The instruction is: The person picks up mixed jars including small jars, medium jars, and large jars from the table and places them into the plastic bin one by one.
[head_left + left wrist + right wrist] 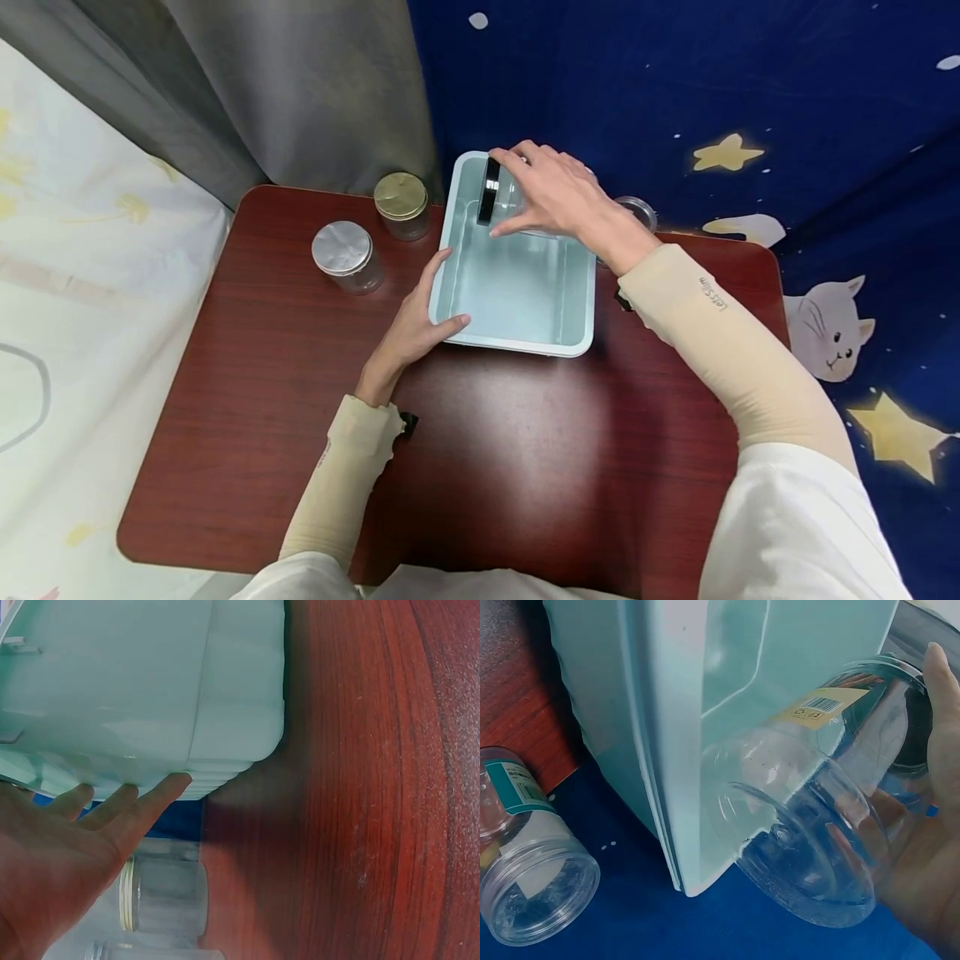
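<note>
A pale blue-green plastic bin stands at the table's back edge. Over the bin's back part, my right hand grips a clear plastic jar with a black lid; the jar lies on its side, lid to the left. The right wrist view shows the jar's clear bottom and a yellow label with a barcode. At the bin's front left corner, my left hand touches it with straight fingers along the outer side wall, thumb spread toward the front rim.
Left of the bin stand a gold-lidded clear jar and a silver-lidded clear jar. Another clear jar, green-labelled, stands right of the bin, mostly hidden by my right arm in the head view. A blue curtain hangs behind the table.
</note>
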Tool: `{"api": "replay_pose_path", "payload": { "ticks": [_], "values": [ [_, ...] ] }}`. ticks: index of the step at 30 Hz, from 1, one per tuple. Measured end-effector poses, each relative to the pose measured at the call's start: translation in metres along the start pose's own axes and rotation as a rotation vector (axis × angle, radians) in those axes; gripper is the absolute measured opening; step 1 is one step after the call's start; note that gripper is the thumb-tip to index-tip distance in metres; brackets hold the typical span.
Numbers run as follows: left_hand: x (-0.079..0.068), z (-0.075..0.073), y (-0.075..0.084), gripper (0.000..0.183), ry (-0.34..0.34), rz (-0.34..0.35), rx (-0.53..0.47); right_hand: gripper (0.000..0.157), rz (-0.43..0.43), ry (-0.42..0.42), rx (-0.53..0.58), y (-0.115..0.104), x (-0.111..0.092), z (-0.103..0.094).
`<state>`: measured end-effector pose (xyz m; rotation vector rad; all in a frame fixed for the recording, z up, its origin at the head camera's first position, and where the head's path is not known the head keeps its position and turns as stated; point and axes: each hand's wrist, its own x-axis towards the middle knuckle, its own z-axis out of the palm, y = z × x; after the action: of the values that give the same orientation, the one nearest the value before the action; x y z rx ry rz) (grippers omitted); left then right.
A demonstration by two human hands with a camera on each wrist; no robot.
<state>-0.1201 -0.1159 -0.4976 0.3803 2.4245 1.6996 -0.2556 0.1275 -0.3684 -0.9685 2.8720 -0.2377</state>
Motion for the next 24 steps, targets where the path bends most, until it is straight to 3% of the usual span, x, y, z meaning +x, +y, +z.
{"api": "replay_pose_path", "payload": {
  "ticks": [9,14,22,24],
  "values": [
    [-0.001,0.004,-0.002,0.094,-0.001,0.01,-0.006,0.114,-0.009,-0.018,0.024,0.005,0.007,0.01],
    [-0.001,0.0,0.0,0.094,-0.005,-0.005,-0.013,0.113,0.013,-0.086,0.057,0.005,0.017,0.012],
    [-0.007,-0.008,0.031,0.091,-0.026,-0.006,-0.037,0.115,0.044,-0.17,0.107,0.002,0.033,0.015],
    [-0.006,-0.008,0.03,0.09,-0.025,-0.003,-0.033,0.115,0.045,-0.184,0.114,0.001,0.035,0.017]
  ]
}}
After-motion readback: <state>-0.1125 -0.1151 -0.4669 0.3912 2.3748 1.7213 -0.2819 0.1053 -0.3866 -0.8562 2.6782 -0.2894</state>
